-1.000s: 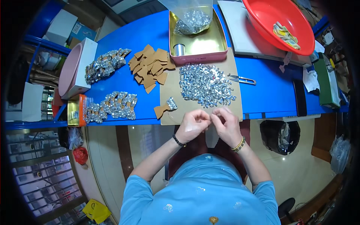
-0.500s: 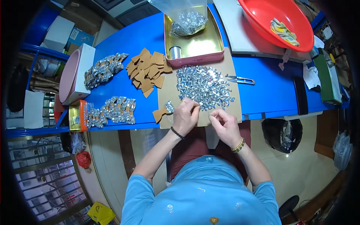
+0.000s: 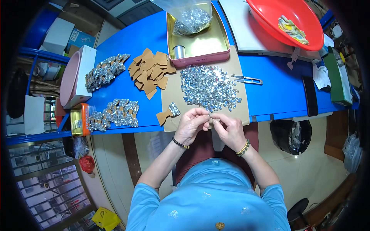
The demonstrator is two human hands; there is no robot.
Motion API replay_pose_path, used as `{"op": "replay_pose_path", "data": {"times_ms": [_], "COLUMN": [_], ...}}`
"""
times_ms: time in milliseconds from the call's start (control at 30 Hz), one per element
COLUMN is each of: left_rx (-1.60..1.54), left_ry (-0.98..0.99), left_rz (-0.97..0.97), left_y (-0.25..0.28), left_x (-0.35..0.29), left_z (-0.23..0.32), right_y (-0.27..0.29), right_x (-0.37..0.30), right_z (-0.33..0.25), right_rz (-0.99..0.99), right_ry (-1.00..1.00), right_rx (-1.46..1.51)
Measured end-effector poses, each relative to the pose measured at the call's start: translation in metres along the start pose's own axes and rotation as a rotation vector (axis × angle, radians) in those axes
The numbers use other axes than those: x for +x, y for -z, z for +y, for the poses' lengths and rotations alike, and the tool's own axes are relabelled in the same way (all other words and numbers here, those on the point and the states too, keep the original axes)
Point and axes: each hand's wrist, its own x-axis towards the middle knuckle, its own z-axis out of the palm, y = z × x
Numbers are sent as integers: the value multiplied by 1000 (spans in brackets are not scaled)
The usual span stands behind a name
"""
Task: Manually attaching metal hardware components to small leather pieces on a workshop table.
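Observation:
My left hand (image 3: pixel 190 126), turned partly palm up, pinches with thumb and fingers at the near edge of a heap of silver rhinestones (image 3: pixel 208 86). Its fingertips meet those of my right hand (image 3: pixel 232 134), which are also pressed together. Something tiny glints between them, too small to name. Left of my hands lies a brown bow-shaped piece (image 3: pixel 163 117) with silver rhinestones on its upper right end. Heap, bow piece and hands are all over a tan board (image 3: pixel 243 104).
Plain brown bow pieces (image 3: pixel 148 73) lie piled behind left. Rhinestone-covered pieces (image 3: pixel 119 113) form rows farther left. A pink-rimmed tin (image 3: pixel 200 59) holds a thread spool (image 3: pixel 179 52) and a bag of stones (image 3: pixel 192 21). Thread snips (image 3: pixel 248 80) lie right, below a red basin (image 3: pixel 266 23).
My left hand has turned palm upward and moved slightly right, from beside the rhinestones to my right fingertips. My right hand has shifted a little left, closing the gap between them.

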Motion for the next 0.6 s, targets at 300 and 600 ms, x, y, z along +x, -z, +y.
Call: {"op": "replay_pose_path", "data": {"times_ms": [300,600], "left_rx": [-37,142], "left_ry": [17,-34], "left_rz": [-19,13], "left_y": [3,-8], "left_x": [-2,-10], "left_z": [-1,-4], "right_y": [-3,-6], "right_x": [-2,-4], "right_z": [2,7], "right_rz": [51,-17], "right_ry": [76,-173], "right_rx": [-2,303]}}
